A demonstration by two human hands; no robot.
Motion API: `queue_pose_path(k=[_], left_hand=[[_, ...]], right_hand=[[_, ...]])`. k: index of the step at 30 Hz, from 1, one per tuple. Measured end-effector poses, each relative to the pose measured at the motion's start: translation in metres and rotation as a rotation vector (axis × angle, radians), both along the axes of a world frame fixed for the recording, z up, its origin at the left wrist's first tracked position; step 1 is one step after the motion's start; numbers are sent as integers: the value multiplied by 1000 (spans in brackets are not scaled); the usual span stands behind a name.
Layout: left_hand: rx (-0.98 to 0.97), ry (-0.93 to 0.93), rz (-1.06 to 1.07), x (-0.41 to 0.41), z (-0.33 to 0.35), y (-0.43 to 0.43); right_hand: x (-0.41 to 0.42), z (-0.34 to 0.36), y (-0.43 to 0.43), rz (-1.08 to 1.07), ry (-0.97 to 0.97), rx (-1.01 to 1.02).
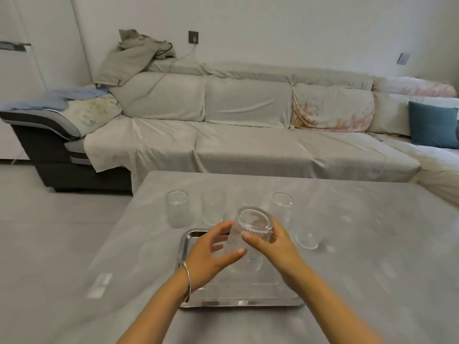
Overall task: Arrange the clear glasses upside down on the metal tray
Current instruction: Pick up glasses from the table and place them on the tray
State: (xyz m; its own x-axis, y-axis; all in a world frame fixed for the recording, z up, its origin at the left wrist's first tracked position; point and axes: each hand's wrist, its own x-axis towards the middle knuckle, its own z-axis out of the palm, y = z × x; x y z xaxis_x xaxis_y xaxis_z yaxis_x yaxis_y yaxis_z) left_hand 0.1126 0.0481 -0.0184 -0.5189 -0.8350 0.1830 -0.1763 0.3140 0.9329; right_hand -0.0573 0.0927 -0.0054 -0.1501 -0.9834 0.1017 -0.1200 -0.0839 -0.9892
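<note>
Both hands meet over the metal tray (185, 247), a ribbed clear glass (248, 238) held between them. Right hand (278, 252) wraps the glass from the right side, thumb across the near face just below the base rim, fingers curled round the far side; grip closed on the glass. Left hand (211, 254) comes in from the left, fingers spread fairly wide, thumb tip touching the ribbed wall low down, fingertips lying at the far left side of the glass; whether those fingertips press the glass or only lie beside it cannot be told. Thin metal bangle (188, 281) on the left wrist. The glass is tilted, thick base up and toward the camera, open mouth down toward the tray; mouth looks close to the tray surface, contact unclear through the clear wall. Tray sits on the grey counter (372, 269), near edge toward the person, its middle hidden by the hands. Beyond the tray's far edge, more clear glasses stand in a row on the counter: one at far left (176, 208), a faint one just beside it (213, 207), a tall one (282, 207) right of the held glass. A short glass (308, 238) stands off the tray's right corner. Behind the counter, a sofa (248, 135) under pale covers, a blue cushion (433, 125) at its right end.
</note>
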Motion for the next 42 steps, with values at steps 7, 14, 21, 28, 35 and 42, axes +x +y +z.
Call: queue_pose_path(k=[7,14,21,28,35,42], left_hand=[[-22,5,54,60,7,-16],[-16,-25,113,70,-14,-59],[67,-13,144,58,-52,-88],[94,-92,138,56,-83,-104],[73,-114,133,56,-93,-105],[71,-147,146,61,-91,-106]], right_hand=[[54,7,-28,184,35,-13],[60,-15,-72,214,51,-6],[50,-53,-99,189,33,59],[45,-81,-112,217,41,113],[46,-95,-115,213,30,131],[42,-90,-114,245,105,161]])
